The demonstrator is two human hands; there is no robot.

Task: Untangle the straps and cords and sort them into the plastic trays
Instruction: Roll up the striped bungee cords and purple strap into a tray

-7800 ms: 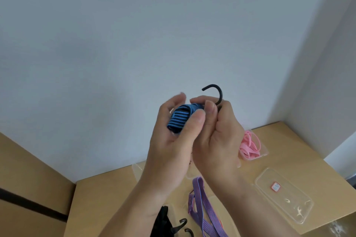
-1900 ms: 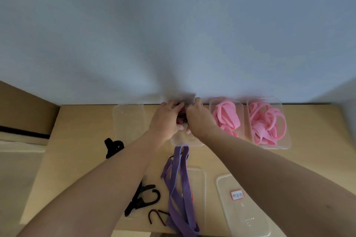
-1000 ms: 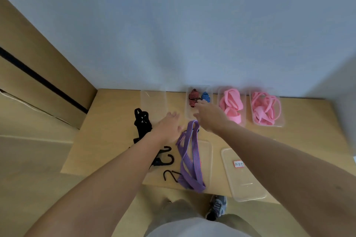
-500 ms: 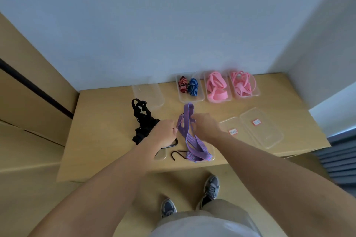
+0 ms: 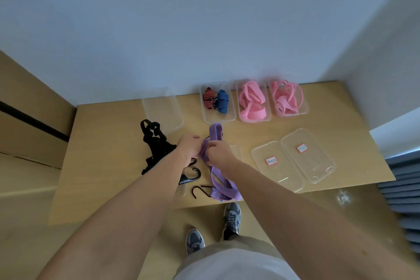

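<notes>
1. Wooden tabletop [image 5: 109, 143] against a pale wall carries the job, seen from above by a standing person.
2. Over its middle the left hand [image 5: 188, 148] and right hand [image 5: 219, 153] meet, knuckles almost touching. Both curl onto the purple strap [image 5: 218, 180] and pinch a gathered fold between them. The close grip looks meant for working out a twist or folding the webbing.
3. This strap is wide, flat webbing ribbed with thin darker lines. One loop stands just beyond the hands, and the rest trails toward the person into a folded heap near the table edge. It lies in no tray yet.
4. Just nearer than the left hand lie black hooks [image 5: 191, 176]; whether one is tied to the strap I cannot tell.
5. Outside the left hand sits a black strap tangle [image 5: 154, 143], unsorted.
6. Beyond the hands, along the wall, stand the clear trays. An empty tray [image 5: 162, 111] lies beyond the left hand, probably waiting for a strap. The bungee tray [image 5: 219, 119] holds a coiled red cord [image 5: 208, 99] and blue cord [image 5: 222, 101]. Farther toward the right are pink bands [image 5: 251, 102] and pink cords [image 5: 287, 100], each in its own tray.
7. Outside the right hand lie a near lid [image 5: 281, 173] and a far lid [image 5: 308, 161], each with a red label. They seem set aside so the trays stay open.
</notes>
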